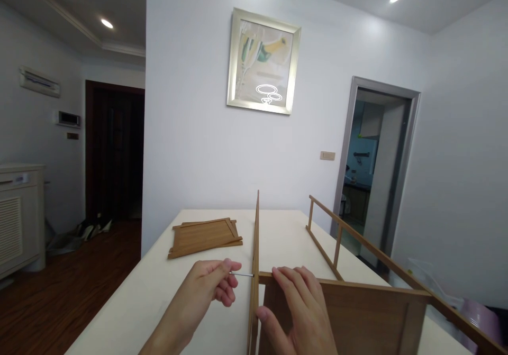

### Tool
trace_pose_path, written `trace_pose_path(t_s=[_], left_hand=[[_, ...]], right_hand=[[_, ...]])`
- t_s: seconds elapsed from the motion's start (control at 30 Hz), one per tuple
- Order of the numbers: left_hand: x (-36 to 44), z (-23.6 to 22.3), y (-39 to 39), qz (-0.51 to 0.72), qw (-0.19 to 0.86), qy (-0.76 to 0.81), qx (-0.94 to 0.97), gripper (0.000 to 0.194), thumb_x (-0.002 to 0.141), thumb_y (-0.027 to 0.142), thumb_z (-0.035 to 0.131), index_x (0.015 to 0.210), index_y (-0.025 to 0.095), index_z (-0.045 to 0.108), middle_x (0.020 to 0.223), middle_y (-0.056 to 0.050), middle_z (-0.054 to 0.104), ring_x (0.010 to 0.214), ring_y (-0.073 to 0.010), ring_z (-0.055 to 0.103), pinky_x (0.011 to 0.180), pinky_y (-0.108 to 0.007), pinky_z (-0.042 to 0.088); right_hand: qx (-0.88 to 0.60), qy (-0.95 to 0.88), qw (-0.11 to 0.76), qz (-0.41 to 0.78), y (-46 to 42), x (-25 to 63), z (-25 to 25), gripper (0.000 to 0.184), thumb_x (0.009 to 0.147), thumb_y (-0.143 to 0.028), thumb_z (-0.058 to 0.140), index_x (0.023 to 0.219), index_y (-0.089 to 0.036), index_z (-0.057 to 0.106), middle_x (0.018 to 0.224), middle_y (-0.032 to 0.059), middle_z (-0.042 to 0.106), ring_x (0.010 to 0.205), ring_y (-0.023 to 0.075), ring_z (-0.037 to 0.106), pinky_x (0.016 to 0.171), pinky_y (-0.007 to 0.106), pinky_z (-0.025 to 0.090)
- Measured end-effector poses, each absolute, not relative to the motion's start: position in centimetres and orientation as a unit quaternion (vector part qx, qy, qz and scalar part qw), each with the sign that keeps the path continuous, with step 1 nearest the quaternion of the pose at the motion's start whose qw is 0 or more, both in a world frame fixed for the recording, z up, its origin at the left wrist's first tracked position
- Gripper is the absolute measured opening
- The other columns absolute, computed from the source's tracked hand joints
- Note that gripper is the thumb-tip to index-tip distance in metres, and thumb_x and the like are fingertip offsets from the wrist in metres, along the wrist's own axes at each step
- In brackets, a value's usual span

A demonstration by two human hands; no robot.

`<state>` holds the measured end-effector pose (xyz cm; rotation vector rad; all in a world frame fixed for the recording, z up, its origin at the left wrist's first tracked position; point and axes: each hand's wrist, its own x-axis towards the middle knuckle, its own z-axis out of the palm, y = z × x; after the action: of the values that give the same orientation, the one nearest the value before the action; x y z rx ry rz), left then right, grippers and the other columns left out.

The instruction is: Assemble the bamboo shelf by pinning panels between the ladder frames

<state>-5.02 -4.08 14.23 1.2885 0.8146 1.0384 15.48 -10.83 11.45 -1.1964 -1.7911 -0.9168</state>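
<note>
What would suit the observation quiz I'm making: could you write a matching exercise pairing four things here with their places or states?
1. Left hand
2. Right hand
3. Overlapping panels
4. Framed picture

A. Lying on the pale tabletop
B. Pinching a thin metal rod
C. Hanging on the wall
D. Touching a brown board

Pairs: 1-B, 2-D, 3-A, 4-C.

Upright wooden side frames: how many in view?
2. Left frame, edge-on, at the tip of the metal rod in the left hand; right frame, at the right end of the wooden panel under the right hand. Another behind the edge-on one could be hidden.
</note>
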Motion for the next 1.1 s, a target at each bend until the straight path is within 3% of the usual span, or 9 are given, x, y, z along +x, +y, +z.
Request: trace_pose_path(t_s=[0.37,0.7,0.77,0.9,1.03,1.1], left_hand=[[-5.6,13.7,-3.5,0.431,0.679,0.294,0.516,0.036,0.074,0.041,0.075,0.091,0.008,0.075,0.076,-0.008,0.069,0.065,-0.0126,0.062,0.066,-0.024,0.05],[-5.5,13.6,-3.4,0.432,0.648,0.336,0.529,0.029,0.062,0.028,0.08,0.083,0.008,0.076,0.075,-0.01,0.072,0.073,-0.0164,0.065,0.075,-0.027,0.051],[-5.2,13.5,-3.3,0.436,0.63,0.346,0.542,0.031,0.062,0.025,0.077,0.089,0.01,0.076,0.077,-0.009,0.073,0.074,-0.0173,0.066,0.073,-0.028,0.051],[-4.8,13.5,-3.2,0.445,0.552,0.372,0.598,0.047,0.067,0.02,0.067,0.113,0.02,0.069,0.076,-0.002,0.072,0.077,-0.0182,0.067,0.074,-0.029,0.05],[-4.8,13.0,-2.9,0.443,0.341,0.424,0.713,0.018,0.078,0.022,0.06,0.086,0.024,0.075,0.083,-0.003,0.075,0.084,-0.022,0.069,0.08,-0.031,0.05],[-4.9,12.5,-2.7,0.446,0.23,0.411,0.761,0.019,0.082,0.022,0.057,0.08,0.026,0.076,0.087,-0.004,0.076,0.084,-0.0228,0.07,0.081,-0.031,0.051]], right_hand=[[-0.469,-0.702,0.401,-0.355,-10.7,15.5,11.3,0.051,0.083,-0.051,0.064,0.116,-0.014,0.062,0.109,0.0117,0.071,0.105,0.0331,0.061,0.088,0.048,0.049],[-0.473,-0.698,0.393,-0.367,-10.6,15.5,11.1,0.051,0.083,-0.053,0.062,0.116,-0.013,0.062,0.108,0.0121,0.072,0.105,0.0335,0.061,0.087,0.049,0.051],[-0.47,-0.701,0.391,-0.367,-10.6,15.5,11.2,0.05,0.084,-0.052,0.062,0.116,-0.013,0.062,0.108,0.0124,0.072,0.104,0.0333,0.062,0.087,0.049,0.051],[-0.468,-0.702,0.394,-0.364,-10.6,15.5,11.4,0.05,0.084,-0.052,0.062,0.116,-0.013,0.062,0.108,0.0123,0.072,0.104,0.0329,0.062,0.088,0.048,0.051],[-0.471,-0.699,0.399,-0.36,-10.6,15.6,11.4,0.051,0.083,-0.053,0.063,0.116,-0.014,0.062,0.109,0.0118,0.072,0.105,0.0333,0.062,0.089,0.047,0.05],[-0.471,-0.698,0.398,-0.363,-10.6,15.5,11.5,0.051,0.083,-0.052,0.063,0.117,-0.013,0.062,0.11,0.0118,0.071,0.106,0.0338,0.062,0.088,0.048,0.05]])
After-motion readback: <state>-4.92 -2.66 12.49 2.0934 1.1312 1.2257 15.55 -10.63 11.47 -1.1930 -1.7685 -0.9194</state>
